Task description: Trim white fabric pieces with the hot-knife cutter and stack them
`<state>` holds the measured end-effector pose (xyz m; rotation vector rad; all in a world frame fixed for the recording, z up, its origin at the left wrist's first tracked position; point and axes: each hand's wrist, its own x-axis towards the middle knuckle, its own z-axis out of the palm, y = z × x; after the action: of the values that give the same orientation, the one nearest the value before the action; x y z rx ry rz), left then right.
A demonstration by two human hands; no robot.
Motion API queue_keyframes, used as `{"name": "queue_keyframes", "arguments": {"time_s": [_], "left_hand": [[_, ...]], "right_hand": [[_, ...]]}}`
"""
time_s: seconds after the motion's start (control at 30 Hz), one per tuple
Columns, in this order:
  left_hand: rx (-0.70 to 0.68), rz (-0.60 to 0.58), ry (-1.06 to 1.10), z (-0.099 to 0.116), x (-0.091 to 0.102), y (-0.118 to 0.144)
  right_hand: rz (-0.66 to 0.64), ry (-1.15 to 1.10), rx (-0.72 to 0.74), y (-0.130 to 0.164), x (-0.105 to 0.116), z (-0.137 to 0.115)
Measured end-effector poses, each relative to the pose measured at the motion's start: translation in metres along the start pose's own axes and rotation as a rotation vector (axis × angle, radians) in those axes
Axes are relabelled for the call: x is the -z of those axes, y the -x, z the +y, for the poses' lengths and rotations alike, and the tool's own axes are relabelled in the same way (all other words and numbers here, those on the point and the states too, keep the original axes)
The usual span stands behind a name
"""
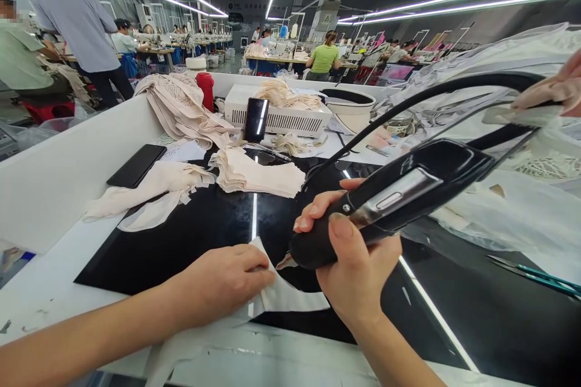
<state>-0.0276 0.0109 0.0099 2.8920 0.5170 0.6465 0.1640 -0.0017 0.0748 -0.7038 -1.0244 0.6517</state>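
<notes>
My right hand [351, 254] grips a black corded hand tool [399, 190] with a silver plate; its metal tip points down at a white fabric piece [285, 296] on the glossy black work surface [204, 230]. My left hand [227, 278] lies flat on that fabric piece, pinning its left edge just beside the tool tip. The tool's black cable [408, 103] arcs up and to the right.
A stack of beige fabric pieces [258, 175], loose strips [149, 193], a black phone [136, 165], a second phone [256, 120] leaning on a white box [295, 118], a red bottle [206, 89], teal scissors [540, 275], clear plastic bags [499, 211]. Another person's hand [558, 87] at far right.
</notes>
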Motion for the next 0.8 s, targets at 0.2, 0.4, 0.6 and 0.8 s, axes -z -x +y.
{"name": "queue_keyframes", "arguments": {"time_s": [0.2, 0.4, 0.6, 0.8], "left_hand": [[-0.044, 0.005, -0.052, 0.0, 0.001, 0.002], [-0.076, 0.0, -0.087, -0.002, -0.002, 0.006], [-0.085, 0.021, -0.089, -0.002, -0.001, 0.006], [-0.097, 0.028, -0.085, -0.003, 0.006, 0.004]], "right_hand": [[0.001, 0.029, 0.009, 0.003, -0.002, 0.002], [0.018, 0.035, 0.016, 0.004, 0.002, -0.006], [0.012, 0.036, 0.004, 0.008, 0.005, -0.007], [0.031, 0.041, -0.008, 0.006, 0.009, -0.014]]}}
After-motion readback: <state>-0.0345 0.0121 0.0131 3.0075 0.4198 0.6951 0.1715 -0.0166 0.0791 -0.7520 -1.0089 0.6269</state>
